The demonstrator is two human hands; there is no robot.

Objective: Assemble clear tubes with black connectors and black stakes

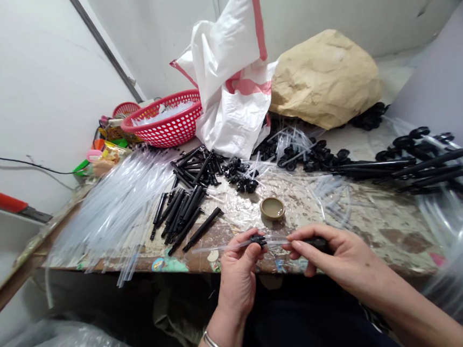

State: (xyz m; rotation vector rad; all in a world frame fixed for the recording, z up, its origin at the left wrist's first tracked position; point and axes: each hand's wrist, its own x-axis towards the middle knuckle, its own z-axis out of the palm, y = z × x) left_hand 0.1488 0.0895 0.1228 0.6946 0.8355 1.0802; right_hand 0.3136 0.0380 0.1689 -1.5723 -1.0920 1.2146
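At the front edge of the bench, my left hand [238,275] is closed, with thumb and fingers pinching a small black plastic fitting [257,240]. A thin clear tube [276,241] lines up with the fitting and reaches toward my right hand [339,248]. That hand is closed too, its thumb and forefinger on the tube's right end. Within its palm sits a dark, rounded piece [317,243], partly covered by the fingers. A thin clear length also shows left of my left hand. Just beyond both hands stands a small brown bowl [274,218].
Long clear tubes [108,206] lie in a heap on the left. Black plastic tubes [184,212] and black fittings [242,175] are piled mid-bench. Behind stand a red basket [167,133], a white sack [231,76] and brown paper [324,79]. Black assemblies with tubing [413,165] lie right.
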